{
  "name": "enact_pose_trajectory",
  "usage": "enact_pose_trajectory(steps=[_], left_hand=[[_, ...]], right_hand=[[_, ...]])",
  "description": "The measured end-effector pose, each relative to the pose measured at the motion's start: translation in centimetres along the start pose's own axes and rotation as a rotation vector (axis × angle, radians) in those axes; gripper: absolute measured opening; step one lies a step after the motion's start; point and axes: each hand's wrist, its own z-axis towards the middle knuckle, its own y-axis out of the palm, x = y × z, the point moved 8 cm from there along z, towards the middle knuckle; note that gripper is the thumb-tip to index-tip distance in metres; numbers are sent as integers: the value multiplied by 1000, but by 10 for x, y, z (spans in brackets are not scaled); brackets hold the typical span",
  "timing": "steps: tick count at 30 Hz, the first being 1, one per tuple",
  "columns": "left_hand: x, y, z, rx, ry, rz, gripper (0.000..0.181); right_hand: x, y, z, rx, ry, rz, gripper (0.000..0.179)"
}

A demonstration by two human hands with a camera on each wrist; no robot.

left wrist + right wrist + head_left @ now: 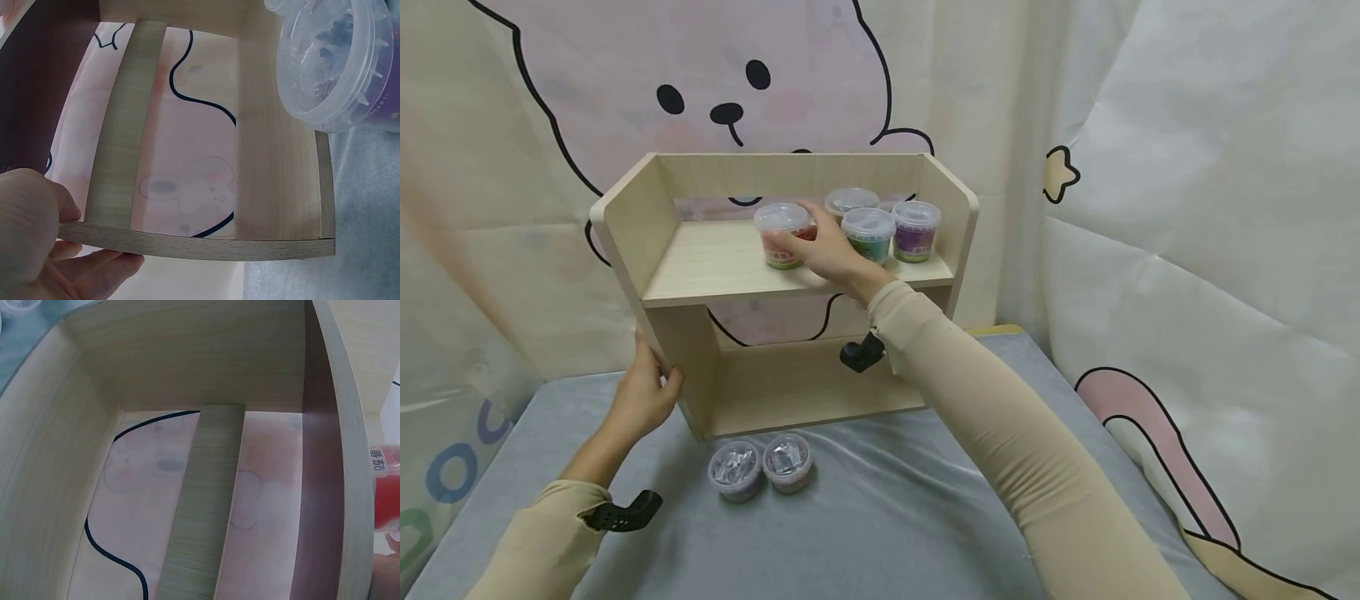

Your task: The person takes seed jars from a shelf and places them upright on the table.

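Note:
A small wooden shelf (700,267) with two levels stands on the cloth-covered table. My right hand (829,250) grips a clear-lidded tub of red contents (782,242) over the upper board, thumb in front of it. The red tub (387,487) also shows at the right edge of the right wrist view. Just right of the hand are a green tub (869,236), a purple tub (915,232) and a partly hidden tub (852,200) behind. My left hand (643,387) holds the shelf's left side panel; in the left wrist view its fingers (112,272) wrap the panel edge.
Two lidded tubs, one (735,471) beside the other (787,462), stand on the grey cloth (880,525) in front of the shelf. A printed curtain (985,100) hangs behind and to the sides. The lower board (805,383) lies under the right forearm.

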Motion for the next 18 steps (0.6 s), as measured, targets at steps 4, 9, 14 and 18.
enact_pose_trajectory(steps=[4,9,14,18], left_hand=[[1,1,-1,-3,2,-3,77],[3,1,1,-6,5,-18,80],[4,-2,1,2,0,-17,80],[2,0,0,-5,-11,-8,80]], right_hand=[[2,3,0,-47,-4,49,70],[-3,4,-4,-96,-18,80,66],[-10,6,-12,-141,-48,43,65],[-12,7,-20,-164,-66,39,64]])
